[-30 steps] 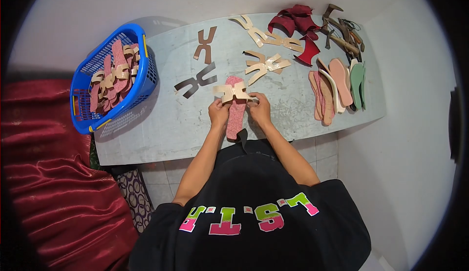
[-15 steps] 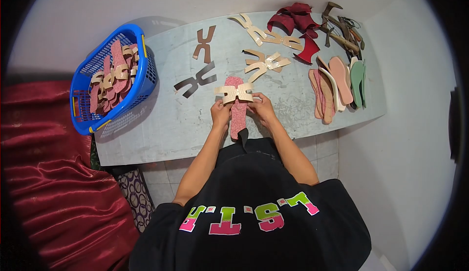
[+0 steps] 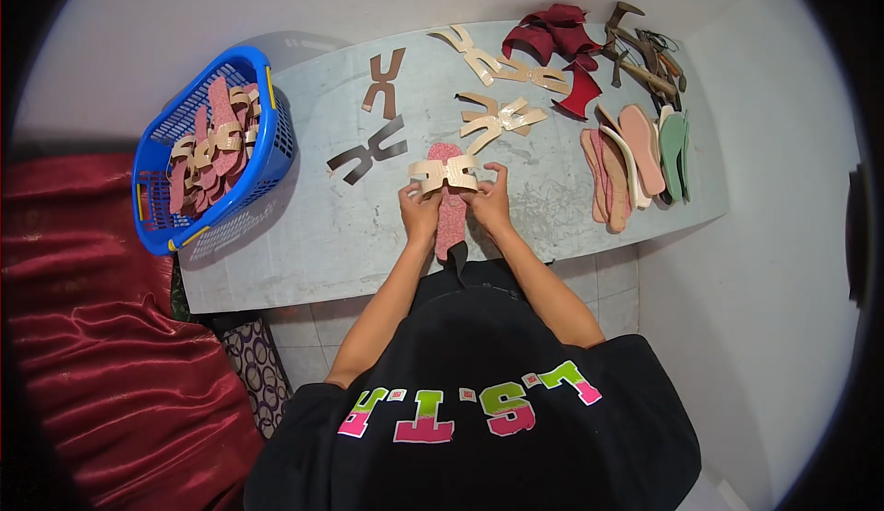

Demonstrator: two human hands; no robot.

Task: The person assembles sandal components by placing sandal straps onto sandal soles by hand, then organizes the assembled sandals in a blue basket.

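Observation:
A pink patterned sandal (image 3: 449,224) with a cream, woven-look H-shaped strap (image 3: 446,174) lies on the table in front of me, toe pointing away. At its left side my left hand (image 3: 420,213) is closed, thumb and fingers gripping the sandal where strap and sole meet. My right hand (image 3: 490,202) grips the opposite side, its thumb against the sole and its fingers bent up beside the strap's right end. The undersides of both grips are hidden. A black strip (image 3: 458,258) hangs at the heel end.
A blue basket (image 3: 267,156) of similar sandals stands at the left. Dark strap pieces (image 3: 370,150), a brown piece (image 3: 383,83) and cream straps (image 3: 502,121) lie beyond the sandal. To the right are soles (image 3: 642,150), red pieces (image 3: 578,92) and hammers (image 3: 645,74).
My right hand has shifted slightly upward along the strap, and its fingers are now raised and bent. My left hand's fingers have also moved up a little. The sandal stays nearly in place.

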